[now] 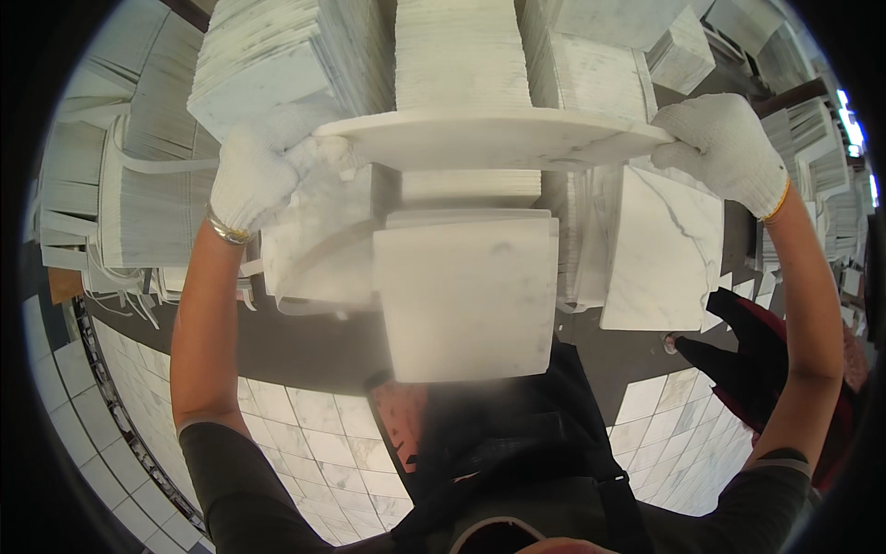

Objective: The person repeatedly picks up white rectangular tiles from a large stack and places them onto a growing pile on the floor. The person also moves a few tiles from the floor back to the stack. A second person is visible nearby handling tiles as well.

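Held up between my gloved hands is a white marble tile (498,143), seen almost edge-on and stretching across the stacks. My left hand (261,164), in a white knit glove, closes around its left end, with some fingers hidden. The right end is gripped by my right hand (729,152), gloved the same way, thumb and fingers on the edge. Below the held tile, close to my body, stands another white tile (466,295), with more tile edges right behind it. Behind the held tile runs a long row of tiles (461,60) packed on edge.
Further tile stacks stand at the left (268,78) and the right (600,74). A grey-veined marble tile (666,254) leans at the right. White straps (166,164) hang by the left stacks. Light tiles (332,434) cover the floor. At the right is a person in dark and red clothing (757,346).
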### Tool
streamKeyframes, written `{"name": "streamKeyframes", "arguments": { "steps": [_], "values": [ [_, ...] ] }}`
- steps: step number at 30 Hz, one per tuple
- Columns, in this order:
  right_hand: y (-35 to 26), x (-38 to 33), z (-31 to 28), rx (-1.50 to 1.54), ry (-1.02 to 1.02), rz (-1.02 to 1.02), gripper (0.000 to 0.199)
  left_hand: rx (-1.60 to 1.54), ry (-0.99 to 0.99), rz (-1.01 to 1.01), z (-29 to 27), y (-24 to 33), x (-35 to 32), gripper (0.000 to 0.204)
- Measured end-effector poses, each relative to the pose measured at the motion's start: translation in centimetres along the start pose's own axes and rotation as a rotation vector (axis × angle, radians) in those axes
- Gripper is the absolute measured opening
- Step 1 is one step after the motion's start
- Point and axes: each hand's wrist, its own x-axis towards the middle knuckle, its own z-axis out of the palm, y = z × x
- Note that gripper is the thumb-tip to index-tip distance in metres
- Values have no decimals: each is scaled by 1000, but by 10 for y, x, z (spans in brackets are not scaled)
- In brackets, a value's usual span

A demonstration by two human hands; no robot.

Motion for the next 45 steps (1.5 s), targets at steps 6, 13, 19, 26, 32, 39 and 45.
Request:
{"name": "streamKeyframes", "arguments": {
  "steps": [6,13,19,26,32,39,45],
  "values": [
    [-19,-41,-77,40,197,-5,29,-296,246,35,-39,61,-26,39],
    [-40,-58,-62,638,142,264,40,-745,433,-153,-13,64,-47,31],
    [-58,-49,37,1159,-126,566,34,-620,273,-491,52,18,-72,45],
    [-70,-40,153,1306,-185,709,29,-526,136,-602,130,-39,-99,70],
    [-71,-19,208,1473,-48,808,39,-577,28,-661,157,-79,-86,78],
    [-94,-9,271,1900,32,893,43,-712,3,-703,190,-120,-86,57],
    [-100,-8,285,1813,34,926,43,-754,28,-659,205,-135,-89,44]
  ]
}}
